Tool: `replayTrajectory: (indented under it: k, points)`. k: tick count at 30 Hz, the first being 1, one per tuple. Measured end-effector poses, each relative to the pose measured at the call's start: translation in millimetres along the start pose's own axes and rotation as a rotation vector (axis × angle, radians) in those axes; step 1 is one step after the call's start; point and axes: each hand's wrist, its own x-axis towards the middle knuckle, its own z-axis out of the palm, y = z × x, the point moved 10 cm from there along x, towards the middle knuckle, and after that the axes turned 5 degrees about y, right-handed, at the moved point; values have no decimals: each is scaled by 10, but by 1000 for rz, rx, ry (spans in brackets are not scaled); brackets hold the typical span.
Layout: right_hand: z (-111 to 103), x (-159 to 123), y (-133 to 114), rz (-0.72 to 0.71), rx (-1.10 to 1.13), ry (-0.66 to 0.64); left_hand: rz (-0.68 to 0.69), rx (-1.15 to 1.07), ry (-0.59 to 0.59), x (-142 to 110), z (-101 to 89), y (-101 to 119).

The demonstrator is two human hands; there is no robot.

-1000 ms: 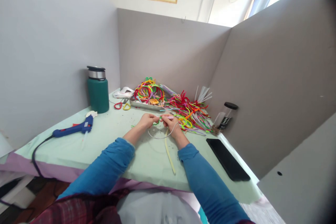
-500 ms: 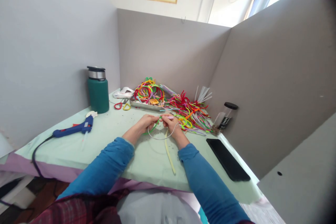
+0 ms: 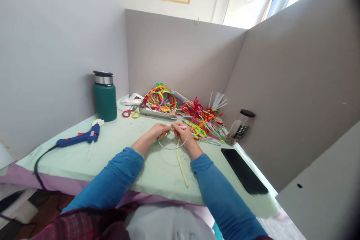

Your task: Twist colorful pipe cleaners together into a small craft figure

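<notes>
Green fuzzy stem (image 3: 168,133), head view, the only one I have: it's right at my fingertips over the middle of the table (image 3: 157,172), one bit showing between the two pinches and its tail hanging below my left fingers. Thin white hoop (image 3: 172,149) is up there too, its lower arc drooping in the gap between my wrists. Step in hand, as I read it: working the green stem at the top of the hoop, both hands at once. Next move, my judgement, calls for small fingertip turns with the hoop kept from swinging. Pose: forearms come in from both sides, sleeves pushed up, wrists apart, fingertips nearly meeting. Left hand (image 3: 158,130) is pinched down on the green stem, thumb and index together, no gap I can see. Right hand (image 3: 182,132) is pinched just as tight, looks to be on the hoop's upper part; a pale pink piece (image 3: 183,127) lies along those fingers, can't tell if it's joined to the hoop. Other fingers curl under, mostly hidden. Yellow strip (image 3: 182,167) lies loose on the cover, nearer me. Beyond the hands: metal tray (image 3: 157,113) of coloured loops, pile of stems (image 3: 201,114) to its right. Glue gun (image 3: 78,139) is off left, well apart.
</notes>
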Motion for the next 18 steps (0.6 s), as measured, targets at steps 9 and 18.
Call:
replayTrajectory:
  k: [9,18]
  points:
    - [6,1,50,15,-66,-8,-41,-23,-53,-36,70,-22]
    - [-17,4,46,58,-8,21,-25,-44,-80,-80,129,50]
